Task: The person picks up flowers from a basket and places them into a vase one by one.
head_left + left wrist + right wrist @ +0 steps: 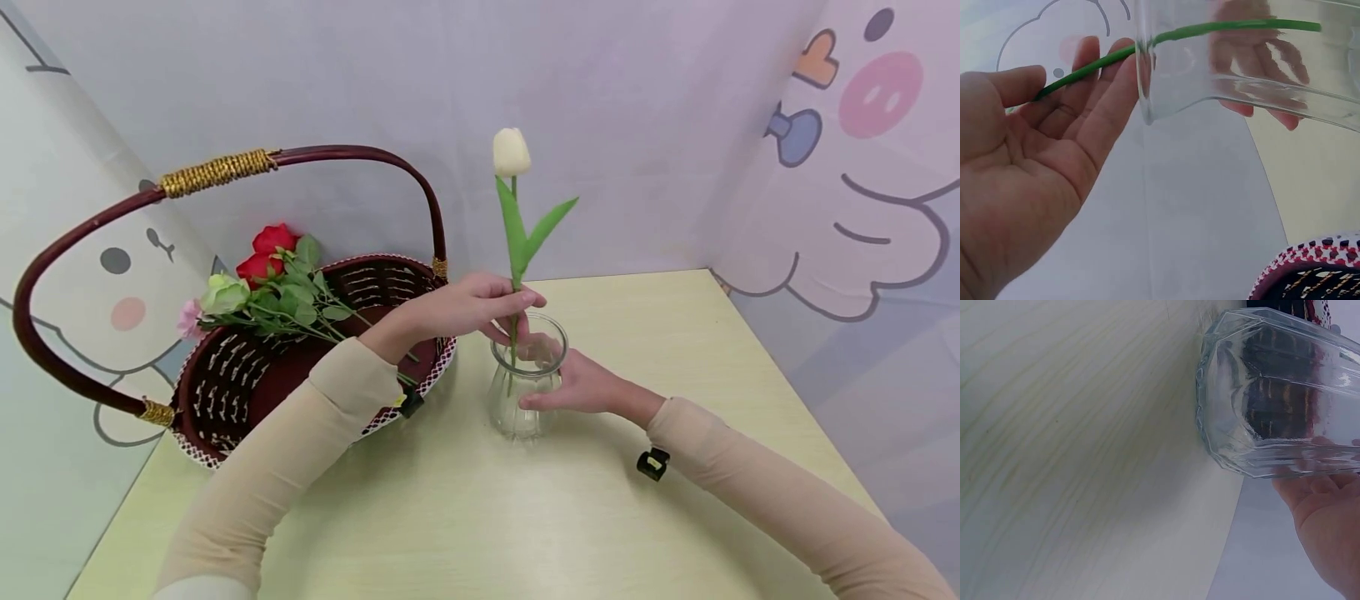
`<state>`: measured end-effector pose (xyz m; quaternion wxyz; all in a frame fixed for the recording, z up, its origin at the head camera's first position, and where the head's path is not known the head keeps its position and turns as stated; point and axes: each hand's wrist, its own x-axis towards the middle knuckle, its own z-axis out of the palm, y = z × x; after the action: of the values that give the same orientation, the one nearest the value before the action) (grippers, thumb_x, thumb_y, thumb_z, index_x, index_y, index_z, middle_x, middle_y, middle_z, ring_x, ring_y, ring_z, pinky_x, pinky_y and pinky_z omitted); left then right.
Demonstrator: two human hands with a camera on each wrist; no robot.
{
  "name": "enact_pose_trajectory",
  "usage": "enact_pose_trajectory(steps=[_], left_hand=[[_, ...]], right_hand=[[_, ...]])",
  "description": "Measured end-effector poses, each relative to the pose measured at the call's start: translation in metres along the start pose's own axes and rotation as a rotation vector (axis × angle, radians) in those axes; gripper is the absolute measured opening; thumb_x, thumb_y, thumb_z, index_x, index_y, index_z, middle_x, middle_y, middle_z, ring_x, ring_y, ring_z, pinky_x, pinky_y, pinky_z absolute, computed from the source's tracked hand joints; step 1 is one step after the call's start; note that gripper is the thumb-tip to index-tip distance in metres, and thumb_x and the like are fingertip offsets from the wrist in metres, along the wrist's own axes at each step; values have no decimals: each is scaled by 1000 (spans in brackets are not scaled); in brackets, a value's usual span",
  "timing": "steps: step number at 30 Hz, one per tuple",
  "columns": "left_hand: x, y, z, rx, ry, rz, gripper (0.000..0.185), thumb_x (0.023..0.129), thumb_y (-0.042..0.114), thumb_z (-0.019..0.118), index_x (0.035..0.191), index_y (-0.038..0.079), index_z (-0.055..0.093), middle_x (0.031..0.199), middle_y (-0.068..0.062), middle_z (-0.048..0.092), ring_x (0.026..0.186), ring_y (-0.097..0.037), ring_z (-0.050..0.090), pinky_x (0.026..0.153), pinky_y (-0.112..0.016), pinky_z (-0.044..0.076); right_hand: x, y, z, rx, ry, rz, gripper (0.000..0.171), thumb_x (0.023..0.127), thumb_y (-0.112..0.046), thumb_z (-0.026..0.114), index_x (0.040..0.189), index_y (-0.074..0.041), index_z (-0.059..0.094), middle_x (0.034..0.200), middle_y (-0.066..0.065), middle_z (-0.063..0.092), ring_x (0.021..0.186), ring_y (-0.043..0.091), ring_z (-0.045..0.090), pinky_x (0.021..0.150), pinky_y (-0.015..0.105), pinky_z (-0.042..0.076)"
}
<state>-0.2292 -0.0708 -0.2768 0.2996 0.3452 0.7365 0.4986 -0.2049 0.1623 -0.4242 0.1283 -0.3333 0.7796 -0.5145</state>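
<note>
— What did the hands have hold of, nearest the camera?

— The right hand (581, 385) cupped the side of a clear glass vase (525, 392) standing on the pale bench (480, 517), fingers curled round the glass; the right wrist view showed the palm (1329, 519) against the vase's faceted wall (1272, 394). Both arms wore beige sleeves.

— And the left?

— The left hand (465, 307) reached over the vase's mouth and pinched the green stem of a white tulip (512, 154) between thumb and fingertips. The left wrist view showed the stem (1085, 70) lying across the fingers (1107, 94) and passing down into the glass (1241, 75).

— Where did the flower stand?

— Upright, its lower stem inside the vase, its leaves and closed bloom well above the rim.

— Behind that?

— Just beside the vase, to the left, sat a dark red woven basket (247, 383) with a tall looped handle (217, 171) bound in gold cord. Red roses (266, 250), a pale green bloom (223, 293) and a pink one (189, 318) lay across its rim. Cartoon-printed panels (862, 167) walled in the bench.
</note>
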Motion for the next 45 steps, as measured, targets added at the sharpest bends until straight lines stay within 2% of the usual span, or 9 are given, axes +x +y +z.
enact_pose_trajectory(steps=[5,9,13,18,25,29,33,40,45], left_hand=[[9,1,7,116,-40,25,36,110,24,49,106,-7,67,98,-27,67,114,-32,66,84,-39,62],[15,0,15,205,-58,54,34,109,21,51,101,-6,69,83,-20,67,92,-26,70,77,-35,63],[20,-1,24,380,-102,82,33,108,21,53,89,0,70,72,-9,63,64,-14,58,64,-22,54],[23,1,30,547,-134,106,34,107,21,55,80,2,67,63,2,52,54,-5,42,53,-20,38],[23,3,33,638,-109,97,31,105,20,59,80,5,70,61,7,53,53,-3,43,52,-18,39],[24,4,36,700,-40,91,28,102,21,65,78,9,72,58,6,56,52,-2,44,51,-17,39],[24,4,38,728,15,73,26,99,21,68,76,11,73,58,5,59,51,-2,44,51,-17,40],[24,2,39,717,11,72,18,99,18,69,90,9,80,77,-3,74,60,-4,57,57,-17,48],[24,0,39,740,4,72,18,100,18,67,91,8,80,77,-5,74,57,-3,52,56,-16,44]], right_hand=[[0,2,0,-5,-7,-14,86,83,-26,87,152,-25,36,147,12,52,135,29,49,110,55,42],[0,2,0,-34,-10,-26,89,84,-29,87,155,-29,33,148,6,52,134,21,49,110,52,42],[-2,-1,0,-61,-4,-7,75,85,-29,86,146,-23,43,141,-2,55,129,18,51,108,46,44],[-4,-5,-1,-94,4,51,66,85,-31,85,139,-22,48,135,-7,56,123,15,53,106,43,45],[-5,-3,-1,-97,4,74,70,84,-33,85,141,-23,47,137,-7,55,126,15,52,108,45,43],[-5,-4,0,-103,8,80,74,84,-36,85,144,-24,44,140,-8,54,129,15,51,109,46,42],[-3,-3,-1,-107,10,31,75,85,-34,85,147,-23,43,142,-7,52,129,16,50,109,48,42],[-1,0,0,-102,6,-29,71,85,-29,86,144,-22,48,140,-9,54,128,15,50,108,45,44],[0,2,0,-116,7,-34,70,85,-28,85,144,-20,49,140,-7,55,128,16,50,108,45,44]])
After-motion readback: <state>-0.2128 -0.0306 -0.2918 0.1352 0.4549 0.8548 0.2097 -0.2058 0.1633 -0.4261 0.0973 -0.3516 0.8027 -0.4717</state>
